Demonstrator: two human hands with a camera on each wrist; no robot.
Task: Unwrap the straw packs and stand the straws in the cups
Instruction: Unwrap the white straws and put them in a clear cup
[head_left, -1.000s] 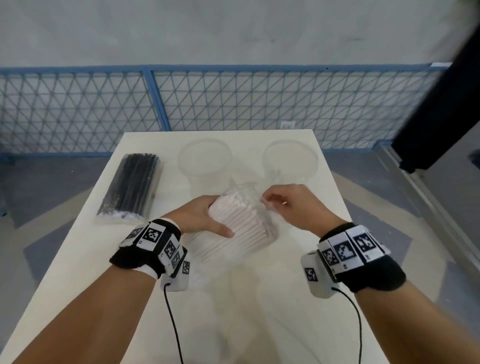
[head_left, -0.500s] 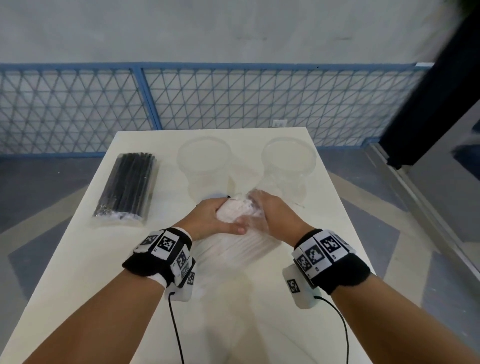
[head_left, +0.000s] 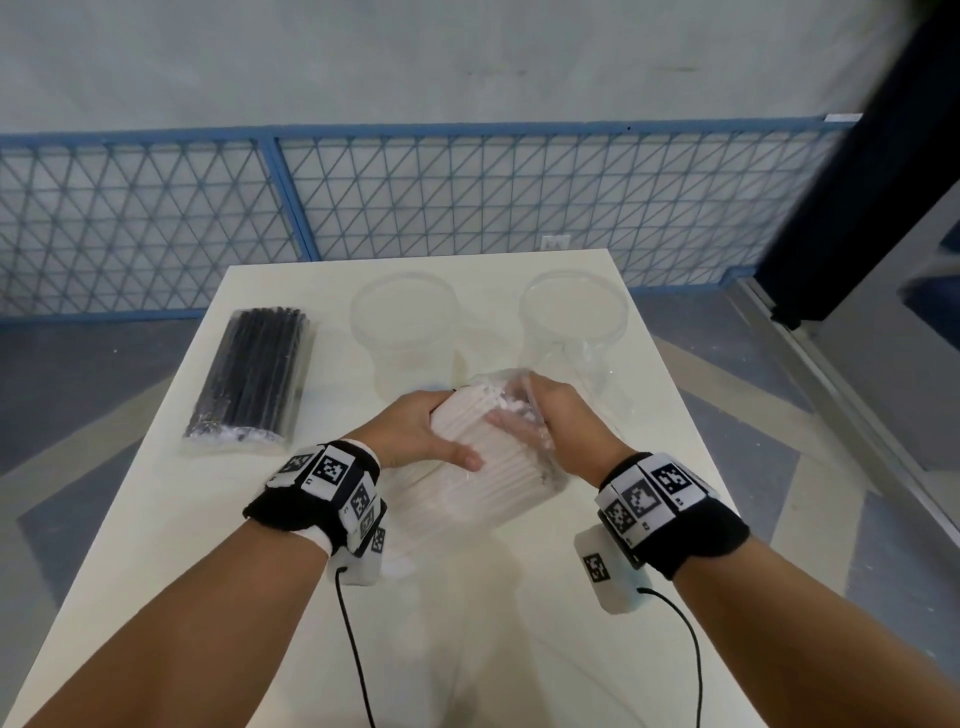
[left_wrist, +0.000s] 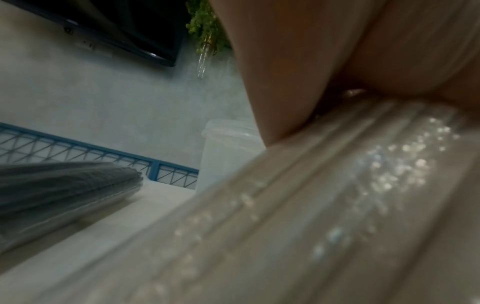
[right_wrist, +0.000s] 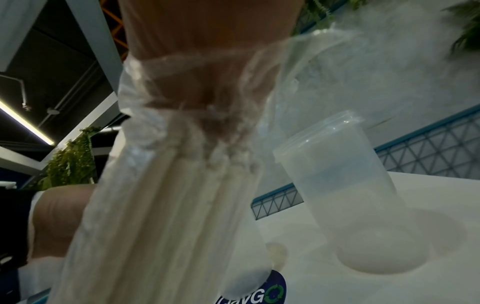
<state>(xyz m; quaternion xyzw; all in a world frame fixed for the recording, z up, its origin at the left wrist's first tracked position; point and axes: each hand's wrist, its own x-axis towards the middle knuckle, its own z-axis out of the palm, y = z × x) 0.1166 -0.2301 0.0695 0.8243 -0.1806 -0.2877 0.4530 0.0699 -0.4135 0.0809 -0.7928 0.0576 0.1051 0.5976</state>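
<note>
A pack of white straws (head_left: 498, 478) in clear film is held just above the table (head_left: 208, 571), its far end raised toward the cups. My left hand (head_left: 426, 434) grips its left side, thumb across the top. My right hand (head_left: 550, 426) has its fingers under the opened film at the far end, curled over the straw tips (right_wrist: 161, 205). Two clear cups stand behind, one left (head_left: 405, 322) and one right (head_left: 574, 312). A sealed pack of black straws (head_left: 249, 379) lies at the left.
The table's near half is bare except for the wrist cables. A blue mesh fence (head_left: 467, 197) runs behind the far edge. The floor drops away on both sides. The left cup (left_wrist: 223, 154) and black pack (left_wrist: 64, 189) show in the left wrist view.
My right hand went from pinching the film at the pack's top to sliding its fingers under the film over the straw ends. Both hands shifted slightly toward the cups.
</note>
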